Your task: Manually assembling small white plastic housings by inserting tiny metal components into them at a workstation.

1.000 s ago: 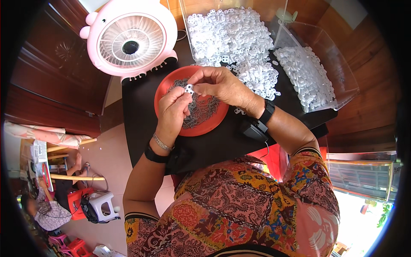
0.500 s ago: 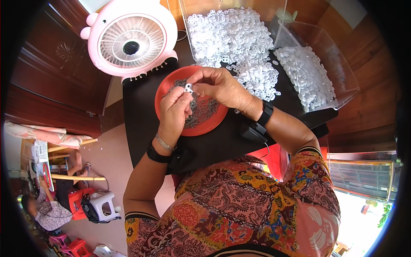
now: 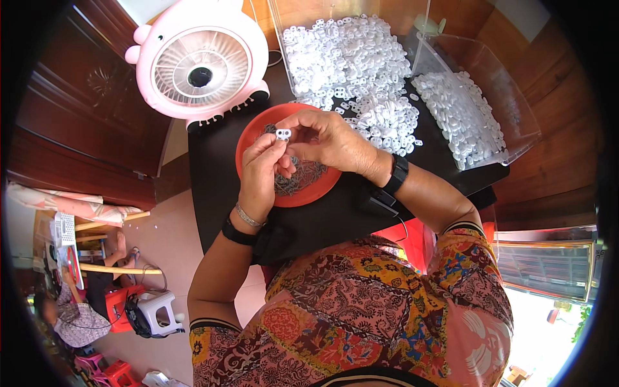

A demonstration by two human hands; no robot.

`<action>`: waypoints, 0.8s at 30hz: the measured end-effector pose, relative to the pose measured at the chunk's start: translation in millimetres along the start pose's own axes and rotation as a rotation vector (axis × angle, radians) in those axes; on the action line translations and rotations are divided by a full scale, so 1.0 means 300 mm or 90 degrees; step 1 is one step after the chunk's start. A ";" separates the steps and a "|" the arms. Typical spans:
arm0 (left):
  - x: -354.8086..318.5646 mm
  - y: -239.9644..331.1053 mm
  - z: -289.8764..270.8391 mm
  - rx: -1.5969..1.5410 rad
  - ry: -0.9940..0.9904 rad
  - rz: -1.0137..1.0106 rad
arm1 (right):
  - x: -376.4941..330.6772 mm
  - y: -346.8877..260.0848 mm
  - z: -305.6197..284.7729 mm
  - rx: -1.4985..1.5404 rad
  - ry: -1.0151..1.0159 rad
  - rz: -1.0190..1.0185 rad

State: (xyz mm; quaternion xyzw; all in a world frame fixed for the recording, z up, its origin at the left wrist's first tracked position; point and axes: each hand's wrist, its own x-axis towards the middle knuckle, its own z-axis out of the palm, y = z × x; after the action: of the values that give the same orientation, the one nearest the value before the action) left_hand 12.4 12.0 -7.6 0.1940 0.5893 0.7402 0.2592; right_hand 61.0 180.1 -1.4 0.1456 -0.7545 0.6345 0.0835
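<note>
Over a red bowl [image 3: 331, 187] of small grey wire-like metal pieces [image 3: 295, 178], my two hands meet. My left hand [image 3: 261, 168] pinches a small white oval plastic piece with two holes [image 3: 282, 134] between thumb and fingertips. Close against its right side is my right hand [image 3: 329, 142], index finger and thumb bent toward the piece. Whatever my right fingertips hold is too small to make out. Beyond the bowl lies a heap of similar white pieces [image 3: 387, 119], spilling from a clear bin.
A pink animal-shaped fan [image 3: 145, 71] stands at the far left of the black table [image 3: 216, 213]. Behind the heap, white pieces fill a clear bin [image 3: 280, 39]; another clear bin [image 3: 525, 138] stands at right. Far left, a person [image 3: 80, 322] sits near a white stool [image 3: 158, 309].
The white piece has turned from tilted to nearly level and sits slightly lower. My right index finger and thumb have drawn apart a little beside it.
</note>
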 end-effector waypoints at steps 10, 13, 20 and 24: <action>0.001 0.008 -0.013 -0.111 -0.042 -0.052 | -0.003 -0.031 -0.001 -0.202 0.034 -0.065; 0.006 0.011 -0.010 -0.090 -0.053 -0.053 | -0.002 -0.034 -0.009 -0.261 0.013 -0.139; -0.002 0.005 -0.010 -0.020 -0.018 0.020 | -0.010 -0.057 0.004 -0.214 0.028 -0.101; -0.002 -0.003 -0.006 -0.014 0.003 0.041 | -0.014 -0.046 0.017 -0.103 0.075 -0.057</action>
State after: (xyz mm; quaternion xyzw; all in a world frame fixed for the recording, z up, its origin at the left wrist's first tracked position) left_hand 12.0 10.3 -9.0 0.2080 0.5756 0.7548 0.2360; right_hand 69.7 173.4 9.2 0.1348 -0.7898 0.5744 0.1676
